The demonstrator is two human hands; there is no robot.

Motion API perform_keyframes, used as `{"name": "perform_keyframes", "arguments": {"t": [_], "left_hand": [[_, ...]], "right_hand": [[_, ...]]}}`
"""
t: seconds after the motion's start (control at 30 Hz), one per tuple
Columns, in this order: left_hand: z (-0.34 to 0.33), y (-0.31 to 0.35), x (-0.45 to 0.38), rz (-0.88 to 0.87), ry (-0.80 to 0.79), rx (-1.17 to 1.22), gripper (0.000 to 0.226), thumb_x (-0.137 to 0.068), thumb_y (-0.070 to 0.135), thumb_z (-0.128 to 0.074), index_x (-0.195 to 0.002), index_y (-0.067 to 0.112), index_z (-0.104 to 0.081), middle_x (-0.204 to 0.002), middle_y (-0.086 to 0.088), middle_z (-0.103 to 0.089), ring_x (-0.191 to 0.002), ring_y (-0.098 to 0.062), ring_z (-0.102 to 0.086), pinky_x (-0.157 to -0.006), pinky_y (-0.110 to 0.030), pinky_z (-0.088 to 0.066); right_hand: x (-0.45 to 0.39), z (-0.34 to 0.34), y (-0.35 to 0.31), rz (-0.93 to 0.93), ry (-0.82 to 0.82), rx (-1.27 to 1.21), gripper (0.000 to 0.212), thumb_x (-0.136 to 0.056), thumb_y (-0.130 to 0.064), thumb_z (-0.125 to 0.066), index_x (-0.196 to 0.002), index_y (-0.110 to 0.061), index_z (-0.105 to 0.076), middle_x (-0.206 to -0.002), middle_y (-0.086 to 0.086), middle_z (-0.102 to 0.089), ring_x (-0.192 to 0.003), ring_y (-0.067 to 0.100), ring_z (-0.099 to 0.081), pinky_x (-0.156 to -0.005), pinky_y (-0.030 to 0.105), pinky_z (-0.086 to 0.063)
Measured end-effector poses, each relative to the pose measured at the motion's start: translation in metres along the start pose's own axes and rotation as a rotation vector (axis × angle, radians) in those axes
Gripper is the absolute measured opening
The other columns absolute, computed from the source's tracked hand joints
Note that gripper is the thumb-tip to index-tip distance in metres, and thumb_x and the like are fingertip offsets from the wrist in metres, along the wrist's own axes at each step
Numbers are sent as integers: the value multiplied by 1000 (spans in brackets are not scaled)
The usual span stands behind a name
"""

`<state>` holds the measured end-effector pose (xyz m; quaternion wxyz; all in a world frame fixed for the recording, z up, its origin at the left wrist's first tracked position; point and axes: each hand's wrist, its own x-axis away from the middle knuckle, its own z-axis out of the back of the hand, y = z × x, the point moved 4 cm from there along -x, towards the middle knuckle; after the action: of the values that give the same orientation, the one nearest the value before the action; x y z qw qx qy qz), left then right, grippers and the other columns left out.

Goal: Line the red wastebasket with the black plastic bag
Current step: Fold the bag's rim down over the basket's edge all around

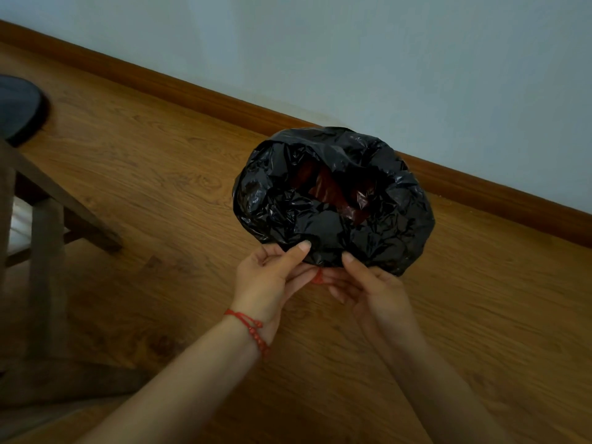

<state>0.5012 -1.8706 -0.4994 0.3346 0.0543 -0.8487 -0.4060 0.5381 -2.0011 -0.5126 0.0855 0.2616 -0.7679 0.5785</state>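
Observation:
The black plastic bag (378,219) is draped over the mouth of the red wastebasket (330,190), which stands on the wooden floor near the wall. Only a patch of the basket's red inside shows through a gap in the crumpled plastic, plus a sliver of red rim between my hands. My left hand (272,277) pinches the bag's near edge, thumb on top. My right hand (368,286) grips the same edge just to the right, fingers curled under the rim.
A wooden baseboard (192,91) runs along the pale wall behind the basket. At the left stand wooden furniture legs (45,251) and a dark round object (19,110). Bare wooden floor (480,315) lies to the right and in front.

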Motion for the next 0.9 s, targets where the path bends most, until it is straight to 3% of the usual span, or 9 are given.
{"name": "perform_keyframes", "arguments": {"t": [0.17, 0.33, 0.6, 0.7, 0.8, 0.9], "left_hand": [[3, -2, -5, 10, 2, 38, 12, -78, -1, -60, -76, 8, -52, -79, -12, -69, -62, -15, -69, -60, -25, -58], [6, -1, -5, -2, -28, -28, 4, -81, 2, -57, -78, 4, -57, -85, -13, -66, -59, -13, -67, -60, -23, -57], [14, 13, -9, -49, -39, -90, 8, -82, 5, -55, -88, 4, -60, -88, -12, -66, -64, -14, -65, -57, -21, -56], [18, 10, -5, -49, 24, -28, 15, -81, 15, -59, -89, 3, -59, -84, -12, -66, -64, -14, -67, -64, -25, -58], [16, -3, 7, -12, 43, -5, 43, -66, 30, -66, -95, -2, -59, -80, -15, -67, -68, -18, -69, -63, -25, -58], [7, -11, 13, 6, 22, 9, 32, -69, 23, -66, -89, -2, -59, -73, -10, -71, -68, -17, -70, -63, -24, -57]], "right_hand": [[3, 4, -3, -22, 9, 150, 35, -64, -40, -60, -75, -8, -69, -69, 7, -74, -64, 16, -70, -57, 23, -54], [1, 21, -8, -41, 69, 272, 56, -61, -54, -56, -84, -4, -68, -77, 11, -75, -73, 24, -71, -62, 29, -54], [0, 15, -12, 58, 13, 71, 21, -70, -26, -61, -80, -10, -68, -70, 8, -74, -66, 19, -70, -59, 23, -56], [1, 6, -7, 64, -48, 9, 17, -70, -24, -60, -77, -12, -69, -68, 6, -73, -63, 16, -69, -58, 22, -56], [-1, 2, -3, 75, -66, 9, 18, -69, -26, -60, -72, -11, -69, -63, 6, -71, -59, 15, -67, -55, 21, -55], [-1, -2, 0, 72, -98, 30, 19, -71, -24, -59, -73, -8, -67, -58, 5, -69, -55, 14, -65, -53, 21, -53]]}}
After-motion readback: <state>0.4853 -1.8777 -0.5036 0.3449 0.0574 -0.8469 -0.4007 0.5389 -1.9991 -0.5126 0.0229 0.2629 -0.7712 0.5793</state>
